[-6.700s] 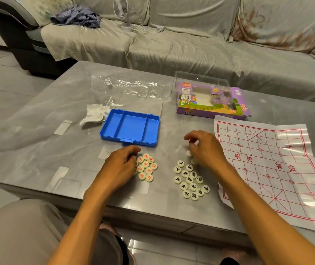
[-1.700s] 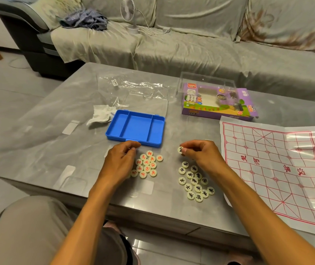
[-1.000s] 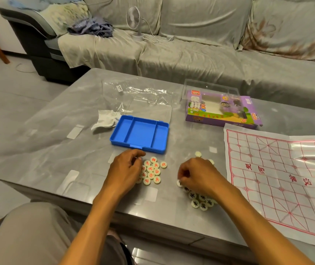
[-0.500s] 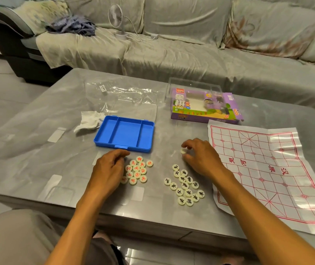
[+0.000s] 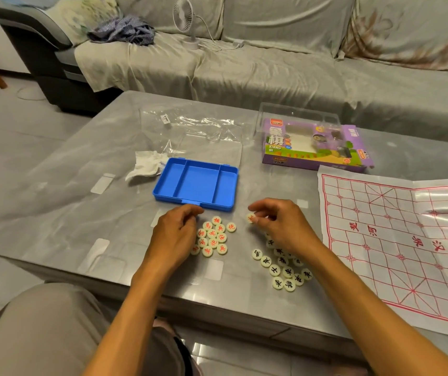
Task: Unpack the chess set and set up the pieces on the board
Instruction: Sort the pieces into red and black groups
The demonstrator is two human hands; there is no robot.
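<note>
Discs like the red-marked xiangqi piece pinched in our right hand's grip feel light, hard and slippery; we take them by the rim. Left hand curls loosely beside the red pile, holding nothing; the paper board lies right of the grip.

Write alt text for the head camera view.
A person's right hand pinches a round white red-marked piece above a grey table; the left hand rests beside a red-marked cluster. An empty blue plastic tray lies behind, a paper board lies right.
</note>
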